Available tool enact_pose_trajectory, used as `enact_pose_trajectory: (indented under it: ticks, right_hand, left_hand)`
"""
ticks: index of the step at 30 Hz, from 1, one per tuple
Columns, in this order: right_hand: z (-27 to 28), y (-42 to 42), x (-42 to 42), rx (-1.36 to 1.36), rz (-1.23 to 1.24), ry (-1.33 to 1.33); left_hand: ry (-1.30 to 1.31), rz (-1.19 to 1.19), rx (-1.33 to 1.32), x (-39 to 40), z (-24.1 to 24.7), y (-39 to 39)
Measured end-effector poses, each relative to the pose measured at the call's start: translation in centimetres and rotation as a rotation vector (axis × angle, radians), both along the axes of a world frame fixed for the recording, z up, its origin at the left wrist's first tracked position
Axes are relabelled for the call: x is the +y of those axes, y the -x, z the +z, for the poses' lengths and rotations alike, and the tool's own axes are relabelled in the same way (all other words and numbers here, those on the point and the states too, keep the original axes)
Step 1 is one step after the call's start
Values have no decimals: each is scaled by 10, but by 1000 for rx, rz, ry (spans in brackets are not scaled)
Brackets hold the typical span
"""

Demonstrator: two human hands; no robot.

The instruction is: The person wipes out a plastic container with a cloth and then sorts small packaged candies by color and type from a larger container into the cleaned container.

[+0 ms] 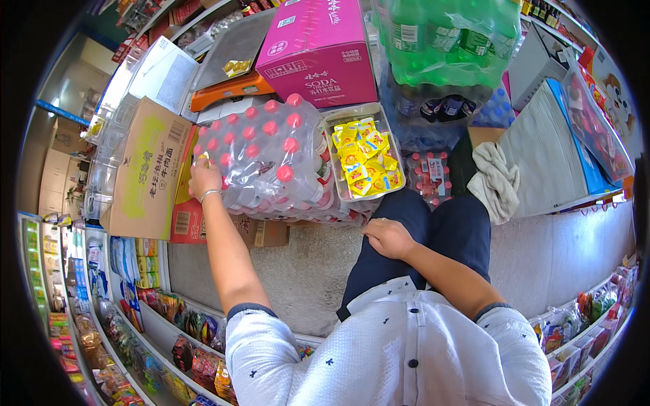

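Observation:
My left hand [206,178], with a bracelet at the wrist, is at the left side of a shrink-wrapped pack of pink-capped bottles [264,152]. A small yellow-and-white item [203,156] shows at its fingertips; what it is cannot be made out. My right hand [391,237] rests palm down on my thigh, a ring on one finger and its underside hidden. Between the bottle pack and my knees, a clear plastic tub [336,175] holds many small yellow packets [365,157].
A pink soda carton [325,61] stands behind the bottles, beside a weighing scale [233,48] bearing a few gold pieces [236,67]. A brown noodle carton [150,167] is at left. Green bottles [447,45] are stacked behind; a grey cloth [492,177] hangs right. Stocked shelves [167,350] curve behind me.

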State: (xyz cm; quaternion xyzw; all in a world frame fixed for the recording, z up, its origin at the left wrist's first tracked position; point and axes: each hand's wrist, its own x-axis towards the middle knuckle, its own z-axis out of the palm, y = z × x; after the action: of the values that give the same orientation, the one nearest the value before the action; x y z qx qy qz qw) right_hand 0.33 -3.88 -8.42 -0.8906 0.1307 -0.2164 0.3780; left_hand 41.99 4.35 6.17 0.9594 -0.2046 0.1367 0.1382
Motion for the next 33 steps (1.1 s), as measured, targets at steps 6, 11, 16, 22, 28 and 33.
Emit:
enact_pose_trajectory:
  ticks: [6, 11, 16, 22, 28, 33]
  right_hand:
    - [1, -2, 2, -6, 12, -16]
    - [-3, -2, -1, -5, 19, -18]
    - [-5, -3, -2, -45, 22, -20]
    - [-3, -3, -6, -69, -10, -66]
    - [-2, -7, -10, -66, -11, -93]
    - [-4, -7, -12, -71, -45, -99]
  left_hand:
    - [211, -164, -145, -6, -8, 10]
    - [578, -725, -211, -67, 21, 89]
    - [298, -1146, -158, -127, 19, 171]
    - [593, -882, -248, -171, 51, 94]
    - [139, -603, -202, -189, 41, -49]
    - [139, -646, -256, -201, 36, -54]
